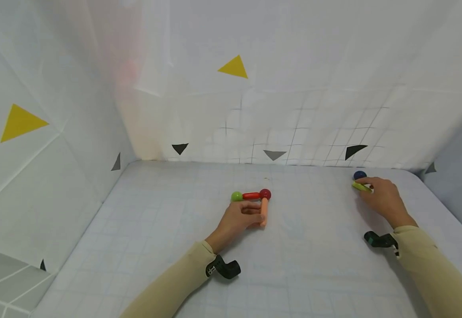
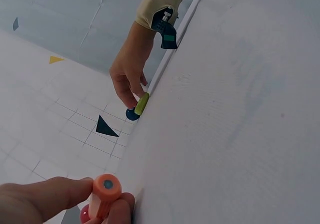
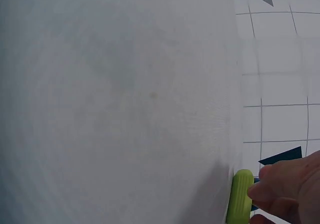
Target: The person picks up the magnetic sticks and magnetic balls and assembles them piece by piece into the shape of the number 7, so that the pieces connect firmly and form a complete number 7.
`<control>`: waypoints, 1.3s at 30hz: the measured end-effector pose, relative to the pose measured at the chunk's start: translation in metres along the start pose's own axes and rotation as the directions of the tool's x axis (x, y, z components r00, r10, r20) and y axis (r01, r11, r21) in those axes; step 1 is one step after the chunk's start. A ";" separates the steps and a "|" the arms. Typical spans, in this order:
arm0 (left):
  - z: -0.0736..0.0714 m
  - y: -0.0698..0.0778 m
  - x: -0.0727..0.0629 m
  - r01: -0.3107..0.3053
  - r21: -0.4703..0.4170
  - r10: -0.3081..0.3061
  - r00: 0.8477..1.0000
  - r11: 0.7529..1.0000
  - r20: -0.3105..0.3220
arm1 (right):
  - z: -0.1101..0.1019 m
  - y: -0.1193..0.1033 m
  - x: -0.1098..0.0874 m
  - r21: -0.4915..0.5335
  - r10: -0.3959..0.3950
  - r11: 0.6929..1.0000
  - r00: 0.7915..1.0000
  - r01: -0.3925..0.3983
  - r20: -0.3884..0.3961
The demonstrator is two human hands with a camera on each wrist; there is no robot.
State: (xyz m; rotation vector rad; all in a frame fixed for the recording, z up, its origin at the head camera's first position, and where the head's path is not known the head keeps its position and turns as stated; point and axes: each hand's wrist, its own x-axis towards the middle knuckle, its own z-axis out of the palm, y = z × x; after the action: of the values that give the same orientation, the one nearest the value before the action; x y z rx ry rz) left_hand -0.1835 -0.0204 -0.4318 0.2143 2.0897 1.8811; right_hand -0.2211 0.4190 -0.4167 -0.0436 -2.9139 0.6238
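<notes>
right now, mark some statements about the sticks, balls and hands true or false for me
1. The left hand holds the orange stick. True.
2. The red stick lies between the green ball and the dark red ball. True.
3. The right hand holds the red stick. False: it holds the yellow-green stick.
4. The blue ball lies next to the green ball. False: it is beside the yellow-green stick, at the right hand.
5. Both hands grip the same stick. False: each has its own.
</notes>
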 end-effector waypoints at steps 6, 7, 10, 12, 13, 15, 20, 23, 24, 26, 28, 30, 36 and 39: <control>-0.001 0.000 0.001 -0.023 0.012 0.023 1.000 1.000 0.000 | -0.003 -0.002 0.001 -0.042 -0.042 0.998 0.999 0.043 0.027; -0.001 0.001 0.001 -0.020 0.009 0.020 1.000 1.000 0.001 | -0.004 -0.002 0.001 -0.047 -0.043 0.998 0.998 0.045 0.038; -0.001 0.001 0.001 -0.009 0.001 0.009 1.000 1.000 0.003 | -0.005 -0.003 0.002 -0.053 -0.040 0.998 0.996 0.045 0.084; -0.001 0.001 0.001 -0.004 -0.004 0.004 1.000 1.000 0.003 | -0.006 -0.002 0.002 -0.047 -0.034 0.998 0.993 0.039 0.114; -0.002 0.001 0.001 -0.003 -0.005 0.003 1.000 1.000 0.002 | -0.006 -0.002 0.002 -0.040 -0.030 0.999 0.991 0.035 0.127; -0.001 0.001 0.001 -0.007 -0.004 0.007 1.000 1.000 0.001 | -0.007 -0.002 0.003 -0.031 -0.025 0.999 0.989 0.029 0.143; 0.000 0.000 0.002 -0.014 0.002 0.014 1.000 1.000 -0.003 | -0.010 -0.002 0.004 -0.012 -0.010 1.000 0.987 0.012 0.157; -0.001 -0.001 0.002 -0.013 0.012 0.013 1.000 1.000 -0.006 | -0.010 -0.001 0.002 0.006 0.024 1.000 0.985 -0.025 0.171; -0.001 -0.001 0.002 -0.013 0.022 0.013 1.000 1.000 -0.008 | -0.009 -0.001 0.002 0.013 0.037 0.999 0.985 -0.040 0.171; -0.001 -0.001 0.002 -0.012 0.024 0.012 1.000 1.000 -0.009 | -0.007 0.001 -0.001 0.032 0.063 0.997 0.984 -0.069 0.167; -0.001 -0.001 0.002 -0.009 0.013 0.009 1.000 1.000 -0.006 | -0.005 0.003 -0.002 0.047 0.084 0.995 0.984 -0.092 0.156; 0.000 -0.002 0.003 -0.009 0.008 0.009 1.000 1.000 -0.005 | -0.004 0.003 -0.005 0.055 0.104 0.992 0.984 -0.113 0.145; 0.000 0.000 0.001 -0.007 0.027 0.007 1.000 1.000 -0.006 | 0.000 0.000 -0.011 0.060 0.123 0.990 0.986 -0.130 0.111; 0.001 0.000 0.001 -0.013 0.035 0.014 1.000 0.999 -0.008 | 0.002 0.000 -0.011 0.063 0.122 0.990 0.988 -0.128 0.097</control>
State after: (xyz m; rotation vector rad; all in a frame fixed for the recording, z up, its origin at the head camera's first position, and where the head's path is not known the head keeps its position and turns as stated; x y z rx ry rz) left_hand -0.1838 -0.0198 -0.4324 0.2294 2.1330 1.8579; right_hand -0.2102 0.4176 -0.4206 -0.1955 -2.9940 0.7664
